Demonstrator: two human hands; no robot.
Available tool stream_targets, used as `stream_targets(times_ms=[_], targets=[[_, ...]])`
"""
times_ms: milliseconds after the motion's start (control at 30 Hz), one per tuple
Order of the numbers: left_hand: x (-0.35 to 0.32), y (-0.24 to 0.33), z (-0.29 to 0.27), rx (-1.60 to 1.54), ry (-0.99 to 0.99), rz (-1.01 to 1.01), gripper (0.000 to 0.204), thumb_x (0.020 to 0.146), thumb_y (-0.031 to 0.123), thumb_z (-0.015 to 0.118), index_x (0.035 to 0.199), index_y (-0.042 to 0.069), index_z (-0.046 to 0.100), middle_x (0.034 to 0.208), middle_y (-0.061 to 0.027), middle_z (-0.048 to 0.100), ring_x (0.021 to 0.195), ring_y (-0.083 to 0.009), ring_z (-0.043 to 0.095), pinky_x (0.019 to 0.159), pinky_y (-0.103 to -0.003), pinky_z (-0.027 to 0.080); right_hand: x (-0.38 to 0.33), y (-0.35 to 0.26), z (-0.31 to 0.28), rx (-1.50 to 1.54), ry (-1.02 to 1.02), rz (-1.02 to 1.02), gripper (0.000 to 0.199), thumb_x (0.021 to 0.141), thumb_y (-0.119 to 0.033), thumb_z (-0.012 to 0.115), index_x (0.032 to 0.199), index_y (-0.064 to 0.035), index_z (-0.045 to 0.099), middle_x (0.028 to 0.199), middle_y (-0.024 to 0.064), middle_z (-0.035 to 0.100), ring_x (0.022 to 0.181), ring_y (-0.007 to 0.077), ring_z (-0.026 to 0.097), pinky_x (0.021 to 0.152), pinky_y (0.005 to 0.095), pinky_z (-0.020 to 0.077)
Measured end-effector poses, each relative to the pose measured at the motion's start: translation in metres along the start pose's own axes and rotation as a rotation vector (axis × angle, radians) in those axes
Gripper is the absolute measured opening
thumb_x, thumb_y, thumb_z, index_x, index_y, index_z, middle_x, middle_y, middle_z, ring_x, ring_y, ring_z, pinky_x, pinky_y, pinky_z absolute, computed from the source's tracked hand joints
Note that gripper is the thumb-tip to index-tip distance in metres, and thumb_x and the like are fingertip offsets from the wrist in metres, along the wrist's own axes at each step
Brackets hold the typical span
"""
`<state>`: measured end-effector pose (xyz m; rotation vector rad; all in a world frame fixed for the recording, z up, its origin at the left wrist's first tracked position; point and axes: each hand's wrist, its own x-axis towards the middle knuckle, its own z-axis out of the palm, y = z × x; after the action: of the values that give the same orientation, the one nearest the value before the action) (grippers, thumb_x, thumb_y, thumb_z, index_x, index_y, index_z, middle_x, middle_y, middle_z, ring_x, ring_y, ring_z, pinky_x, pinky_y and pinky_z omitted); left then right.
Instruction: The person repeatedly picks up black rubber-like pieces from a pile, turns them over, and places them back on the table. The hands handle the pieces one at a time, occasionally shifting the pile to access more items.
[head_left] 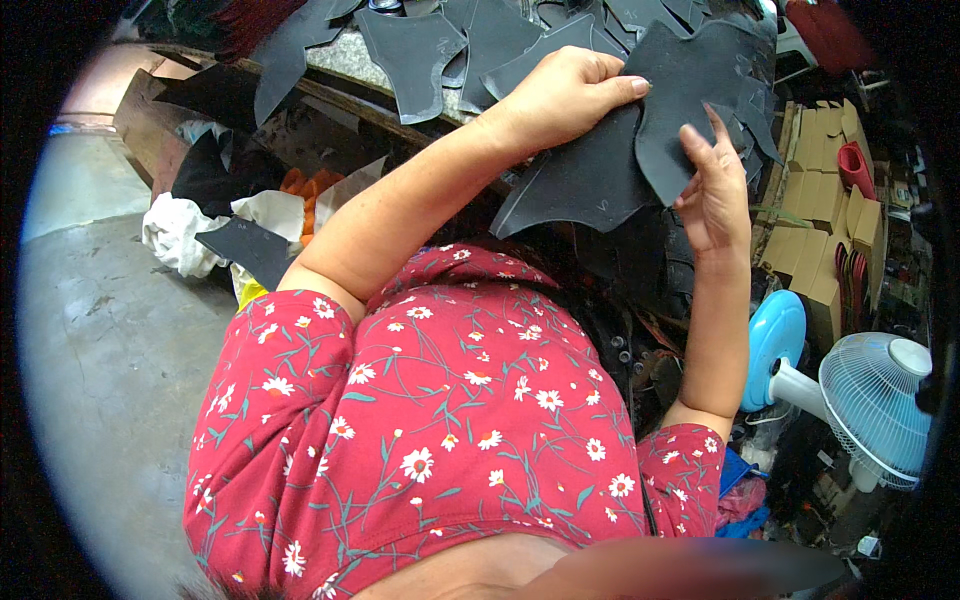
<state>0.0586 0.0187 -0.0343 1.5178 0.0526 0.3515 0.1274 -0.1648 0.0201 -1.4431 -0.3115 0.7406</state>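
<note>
Left hand [575, 95] closed at the left edge of a broad dark-grey flat sheet piece with curved cut edges [680, 85], thumb pressed on top, other fingers curled under. Right hand [715, 190] at the lower right of the same sheet — thumb and one finger extended and apart, other fingers by the lower edge; cannot tell whether it grips. Sheet is up over the right part of the desk with the grey mottled top [352, 62], tilted, faint pale marks on its face. A second dark-grey sheet piece with a pointed corner [585, 185] hangs below the left hand, partly overlapped by the first. More dark-grey cut pieces with pale outlines [415, 62] lie overlapping along the desk. Left of the person, below desk level: crumpled white cloth [180, 235], small dark flat piece [250, 250] resting against it, orange fabric [312, 192] just beside. Right side — brown cardboard boxes [808, 262] with a red rolled item [854, 168] among them, white-and-blue fan [875, 400] near the right forearm. Grey concrete floor [100, 350] at far left.
</note>
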Motion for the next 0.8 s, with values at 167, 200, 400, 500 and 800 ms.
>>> stream_targets(times_ms=[167, 200, 400, 500, 800], targets=[[0.001, -0.007, 0.005, 0.108, 0.014, 0.048, 0.036, 0.093, 0.031, 0.061, 0.081, -0.002, 0.067, 0.062, -0.0034, 0.061, 0.056, -0.0062, 0.052, 0.051, -0.028, 0.044, -0.006, 0.002, 0.007, 0.237, -0.074, -0.006, 0.034, 0.095, -0.01, 0.057, 0.125, -0.0069, 0.044, 0.085, 0.003, 0.064, 0.044, 0.0041, 0.051, 0.032, 0.0166, 0.0357], [0.0, -0.006, 0.006, 0.052, 0.007, 0.057, 0.036, 0.093, 0.031, 0.061, 0.081, -0.002, 0.067, 0.062, -0.003, 0.061, 0.056, -0.0061, 0.052, 0.051, -0.028, 0.044, -0.007, 0.004, 0.01, 0.187, -0.032, -0.022, 0.033, 0.095, -0.01, 0.057, 0.125, -0.0069, 0.045, 0.084, 0.0029, 0.064, 0.044, 0.0041, 0.051, 0.032, 0.0166, 0.0352], [-0.007, 0.013, 0.003, -0.073, -0.107, -0.165, 0.03, 0.096, 0.027, 0.06, 0.097, -0.003, 0.068, 0.081, -0.0015, 0.068, 0.069, -0.0061, 0.062, 0.059, -0.022, 0.05, -0.011, 0.01, 0.017, 0.079, 0.038, -0.067, 0.031, 0.094, -0.011, 0.059, 0.122, -0.0079, 0.047, 0.083, 0.0031, 0.065, 0.045, 0.0044, 0.053, 0.03, 0.0165, 0.0349], [-0.007, 0.016, 0.006, -0.092, -0.11, -0.144, 0.029, 0.095, 0.025, 0.062, 0.098, -0.002, 0.068, 0.083, -0.0025, 0.069, 0.07, -0.0069, 0.063, 0.06, -0.022, 0.051, -0.012, 0.011, 0.015, 0.1, 0.03, -0.072, 0.031, 0.093, -0.01, 0.059, 0.121, -0.0081, 0.047, 0.083, 0.0034, 0.065, 0.047, 0.0047, 0.055, 0.031, 0.0162, 0.0359], [-0.014, 0.019, 0.009, -0.253, -0.127, -0.193, 0.027, 0.087, 0.021, 0.07, 0.1, -0.002, 0.069, 0.084, -0.0067, 0.07, 0.068, -0.0106, 0.065, 0.062, -0.025, 0.054, -0.011, 0.016, 0.01, 0.08, -0.016, -0.127, 0.037, 0.089, -0.009, 0.064, 0.121, -0.0047, 0.047, 0.087, 0.0074, 0.067, 0.052, 0.0091, 0.06, 0.033, 0.0198, 0.0387]])
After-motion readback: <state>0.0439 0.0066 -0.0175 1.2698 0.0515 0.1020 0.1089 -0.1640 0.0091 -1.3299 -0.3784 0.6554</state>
